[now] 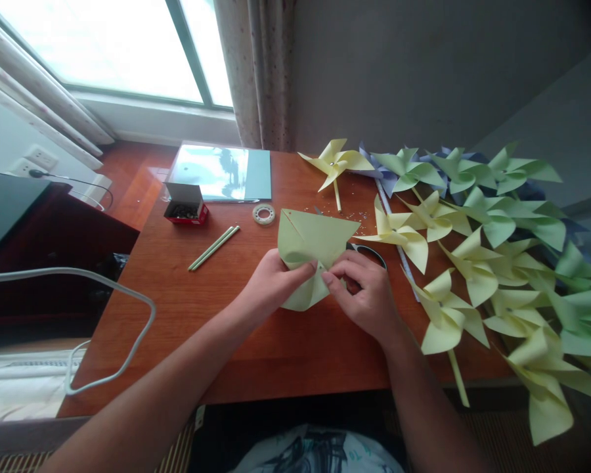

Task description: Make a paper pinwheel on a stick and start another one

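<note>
Between my hands is a pale yellow-green paper sheet [320, 230], cut along its diagonals, with some corners bent in toward its middle. My left hand [280, 276] grips it from the left, thumb pressed near the centre. From the right, my right hand [364, 282] pinches a folded corner near that same centre. Small holes show at the upper-left corner and near the thumbs. Just beyond my right hand lie scissors [372, 253], partly hidden by hand and paper. A roll of clear tape [263, 214] rests on the table behind the sheet.
Two pale green paper sticks [213, 248] lie on the wooden table [177, 341], near an open red box [187, 209] of small dark pieces. A plastic-covered folder [259, 174] is at the back. Several finished pinwheels [440, 305] and a ruler [408, 272] fill the right; a white cable [150, 309] loops left.
</note>
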Motion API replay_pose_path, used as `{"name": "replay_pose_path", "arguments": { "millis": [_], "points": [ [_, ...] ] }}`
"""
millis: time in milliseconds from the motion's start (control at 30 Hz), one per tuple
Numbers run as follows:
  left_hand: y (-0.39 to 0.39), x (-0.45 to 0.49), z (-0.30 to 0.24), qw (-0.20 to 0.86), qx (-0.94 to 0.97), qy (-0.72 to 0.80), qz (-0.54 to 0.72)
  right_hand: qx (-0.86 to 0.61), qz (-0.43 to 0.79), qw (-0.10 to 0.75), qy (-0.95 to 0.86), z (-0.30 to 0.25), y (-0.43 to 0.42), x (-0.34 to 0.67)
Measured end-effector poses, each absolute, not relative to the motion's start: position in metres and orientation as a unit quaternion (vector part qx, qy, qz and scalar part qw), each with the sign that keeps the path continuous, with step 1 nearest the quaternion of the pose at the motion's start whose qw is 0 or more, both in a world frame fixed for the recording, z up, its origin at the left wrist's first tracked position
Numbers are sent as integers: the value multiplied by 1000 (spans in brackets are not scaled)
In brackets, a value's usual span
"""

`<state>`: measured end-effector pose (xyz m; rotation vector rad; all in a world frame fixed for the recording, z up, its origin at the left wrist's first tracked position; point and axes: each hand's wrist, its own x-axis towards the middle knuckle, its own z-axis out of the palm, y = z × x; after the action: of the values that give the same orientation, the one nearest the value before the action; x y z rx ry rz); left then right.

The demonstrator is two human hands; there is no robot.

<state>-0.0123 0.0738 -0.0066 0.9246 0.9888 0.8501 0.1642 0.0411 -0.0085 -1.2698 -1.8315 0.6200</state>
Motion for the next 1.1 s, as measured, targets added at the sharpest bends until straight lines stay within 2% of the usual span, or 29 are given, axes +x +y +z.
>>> {"name": "replay_pose_path", "arguments": {
  "millis": [833,1100],
  "points": [
    [73,-13,-3,692,442,442,362,-520,238,390,-721,-7,42,165],
    [74,-15,-5,683,434,457,369,-560,266,438,-651,-7,42,169]
  ]
}}
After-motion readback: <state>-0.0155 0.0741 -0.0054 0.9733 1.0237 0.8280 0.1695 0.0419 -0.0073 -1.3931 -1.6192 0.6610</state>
